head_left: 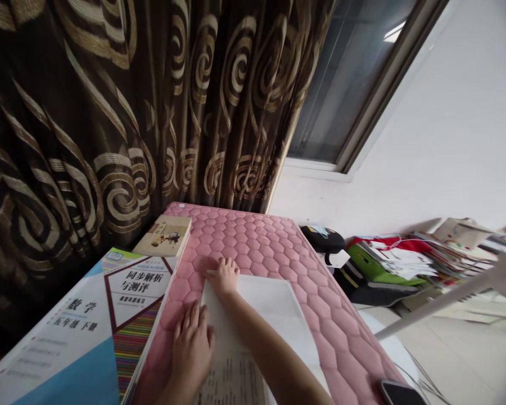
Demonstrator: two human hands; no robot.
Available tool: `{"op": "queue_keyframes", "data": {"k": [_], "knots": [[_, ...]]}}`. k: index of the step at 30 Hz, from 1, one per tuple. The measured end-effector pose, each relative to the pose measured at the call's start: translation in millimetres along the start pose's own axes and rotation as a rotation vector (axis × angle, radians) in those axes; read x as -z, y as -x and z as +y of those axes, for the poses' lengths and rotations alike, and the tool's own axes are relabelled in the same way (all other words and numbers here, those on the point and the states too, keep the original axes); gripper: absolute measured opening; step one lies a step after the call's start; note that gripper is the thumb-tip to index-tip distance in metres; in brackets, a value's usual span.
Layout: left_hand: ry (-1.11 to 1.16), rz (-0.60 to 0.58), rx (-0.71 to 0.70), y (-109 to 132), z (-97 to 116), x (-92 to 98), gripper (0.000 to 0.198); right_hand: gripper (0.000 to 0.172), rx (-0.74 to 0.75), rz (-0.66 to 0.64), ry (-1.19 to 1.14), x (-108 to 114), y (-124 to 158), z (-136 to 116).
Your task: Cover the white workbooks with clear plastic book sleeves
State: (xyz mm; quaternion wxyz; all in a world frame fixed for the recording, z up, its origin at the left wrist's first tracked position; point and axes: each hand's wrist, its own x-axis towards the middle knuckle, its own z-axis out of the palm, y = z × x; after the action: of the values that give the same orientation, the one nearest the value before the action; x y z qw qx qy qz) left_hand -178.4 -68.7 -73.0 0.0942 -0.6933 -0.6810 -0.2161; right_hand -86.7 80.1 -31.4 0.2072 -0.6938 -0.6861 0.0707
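A large white sheet of paper lies on the pink padded surface in front of me. On its near part rests a printed page or open book with lines of text, partly covered by my right forearm. My right hand is at the sheet's far left corner, with bent fingers over the edge and the thumb toward the corner. Closer to me, my left hand lies along the sheet's left edge, its fingers stretched out and holding nothing. What is under the palms is hidden.
The pink quilted surface carries a workbook and a smaller beige book at left. A phone-like device sits at its near right edge. Patterned curtains hang behind. Piled papers and a pale pole stand right.
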Motion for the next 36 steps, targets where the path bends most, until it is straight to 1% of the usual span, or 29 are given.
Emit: {"op": "queue_keyframes", "data": {"k": [3,5,7,10,13,15,17,19,22,24,26,29,31,33,34,36], "knots": [[-0.011,-0.016,0.010,-1.5,2.2,4.0,0.043,0.071,0.065,-0.065,-0.058,-0.1,31.4,7.4],[-0.011,-0.020,0.016,-2.1,3.2,4.7,0.044,0.074,0.075,-0.135,-0.085,1.0,38.4,11.4],[-0.002,-0.009,0.020,-1.9,3.3,3.4,0.044,0.072,0.058,-0.191,-0.082,3.2,29.5,12.3],[0.020,0.010,0.029,-0.5,2.5,-0.5,0.043,0.068,-0.017,-0.213,-0.059,6.0,-2.2,7.1],[0.034,0.023,0.045,0.8,1.9,-3.0,0.041,0.057,-0.083,-0.144,-0.036,4.5,-26.6,-1.6],[0.036,0.024,0.046,0.6,1.8,-2.5,0.041,0.050,-0.077,-0.078,-0.015,1.4,-27.1,-5.7],[0.037,0.009,0.040,-0.1,1.8,-0.8,0.042,0.046,-0.017,-0.034,-0.001,-1.5,-14.7,-6.8],[0.028,-0.012,0.038,-1.0,2.2,1.3,0.043,0.047,0.063,-0.034,-0.010,-2.9,5.6,-4.5],[-0.009,-0.031,0.026,-1.8,3.0,3.1,0.043,0.054,0.129,-0.110,-0.058,-1.1,32.9,2.6],[-0.035,-0.031,0.009,-1.8,3.5,2.9,0.044,0.054,0.128,-0.191,-0.081,2.3,37.9,7.2],[-0.052,-0.025,-0.003,-1.5,3.8,1.7,0.044,0.055,0.119,-0.252,-0.078,6.9,28.7,9.8],[-0.060,-0.014,-0.009,-1.0,3.2,-0.4,0.044,0.054,0.069,-0.277,-0.042,12.7,-1.9,8.1],[-0.067,-0.007,-0.011,-0.8,2.1,-1.0,0.044,0.049,0.013,-0.264,-0.021,13.9,-21.9,4.0],[-0.074,-0.005,-0.021,-0.8,1.0,-0.4,0.043,0.044,-0.028,-0.238,-0.005,11.9,-33.3,-1.0],[-0.075,-0.006,-0.028,-0.8,0.6,0.2,0.043,0.043,-0.033,-0.209,0.003,9.9,-34.6,-3.5],[-0.072,-0.011,-0.032,-1.0,0.5,2.2,0.043,0.045,-0.017,-0.132,0.031,4.4,-28.2,-7.2]]}}
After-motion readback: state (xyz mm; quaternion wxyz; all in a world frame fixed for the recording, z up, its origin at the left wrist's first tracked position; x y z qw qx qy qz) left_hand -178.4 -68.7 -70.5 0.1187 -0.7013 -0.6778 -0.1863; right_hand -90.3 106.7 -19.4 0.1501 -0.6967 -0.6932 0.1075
